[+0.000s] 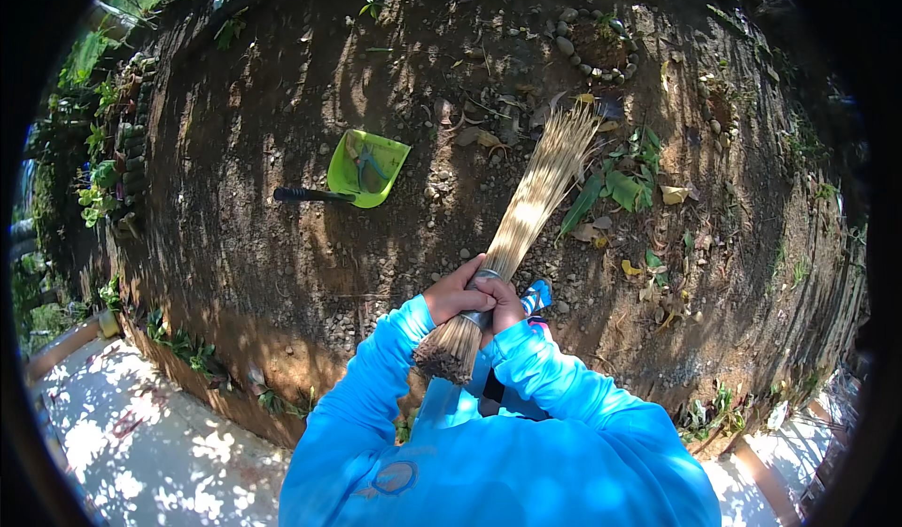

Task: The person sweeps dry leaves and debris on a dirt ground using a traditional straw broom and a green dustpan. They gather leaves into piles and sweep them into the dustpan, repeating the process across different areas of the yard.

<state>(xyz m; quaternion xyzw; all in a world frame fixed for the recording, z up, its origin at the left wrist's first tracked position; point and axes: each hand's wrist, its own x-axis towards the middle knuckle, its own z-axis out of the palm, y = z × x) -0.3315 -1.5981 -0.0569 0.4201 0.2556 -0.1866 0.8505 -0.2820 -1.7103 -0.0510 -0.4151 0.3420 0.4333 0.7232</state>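
My left hand [458, 292] and my right hand [502, 301] are both closed around the bound part of a stick broom [532, 210], whose thin bristles fan out up and to the right. The short, dirt-caked butt end of the bundle points down toward my body. The bristle tips lie over or just above dry leaves on the bare soil, beside a heap of green leaves [627, 187]. To the left, a lime-green dustpan [380, 187] with a black handle rests on the ground, holding what looks like pruning shears [366, 164].
Stones form a ring [565, 46] at the upper right, with a second partial ring farther right. Yellow and brown leaves [675, 194] are scattered over pebbly soil. Plants and stacked edging [132, 153] border the left. Pale paving [162, 442] lies at the lower left.
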